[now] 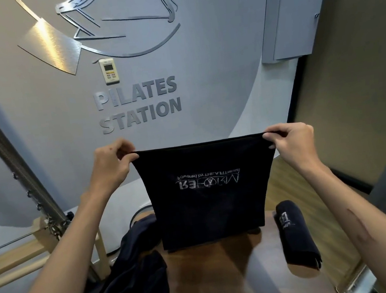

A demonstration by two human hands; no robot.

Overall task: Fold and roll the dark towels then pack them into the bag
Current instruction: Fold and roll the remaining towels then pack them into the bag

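Both arms are stretched forward and up, elbows low, forearms rising toward the wall. The left hand (112,161) pinches the upper left corner of a dark towel (208,193), thumb and fingers curled over the hem. The right hand (290,140) pinches the upper right corner the same way, knuckles turned outward. The two hands sit level with each other and well apart, so the top edge of the towel is pulled taut and straight between them.

The towel hangs flat from that edge, already folded, facing the person. Its top edge runs side to side from hand to hand, and the cloth drops straight down below them, narrowing a little toward the bottom edge. Pale printed lettering crosses its middle and reads upside down and mirrored, so its top points downward.

The lower edge hangs just over a brown desk (205,276) below the hands; I cannot tell whether it touches.

Below the right forearm a rolled towel (295,231) lies on the desk, its long axis running away from the person and tilted slightly, with a bit of print showing near its far end. Below the left forearm a loose heap of dark cloth (135,273) slumps over the desk's edge.
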